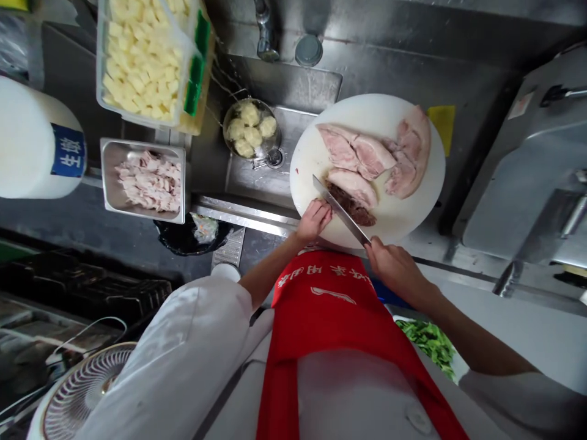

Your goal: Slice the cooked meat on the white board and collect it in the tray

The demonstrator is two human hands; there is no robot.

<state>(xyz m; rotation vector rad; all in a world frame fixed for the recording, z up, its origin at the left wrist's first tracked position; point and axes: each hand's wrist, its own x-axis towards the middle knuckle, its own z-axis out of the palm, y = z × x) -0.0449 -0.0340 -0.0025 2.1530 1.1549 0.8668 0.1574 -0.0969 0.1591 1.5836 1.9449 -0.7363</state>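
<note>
A kitchen knife (342,211) is gripped by its handle in my right hand (389,264), with its blade slanting up and left over a round white cutting board (306,160). My left hand (315,219) rests at the board's near left edge, close beside the blade, fingers curled and pressed together; what they pinch, if anything, is hidden. Under and right of the blade lies a dark brown piece of meat (361,215), against a pale cooked slice (353,183). Larger pale pieces of meat (358,150) with skin lie farther back, one thick piece (411,153) at the right.
Left of the board, a sink (287,131) holds a bowl of peeled potatoes (251,128). Beyond stand a steel pan (104,174) of cut meat and a clear tub (101,73) of diced pieces. A faucet (266,40) is behind; a metal machine (518,165) stands right.
</note>
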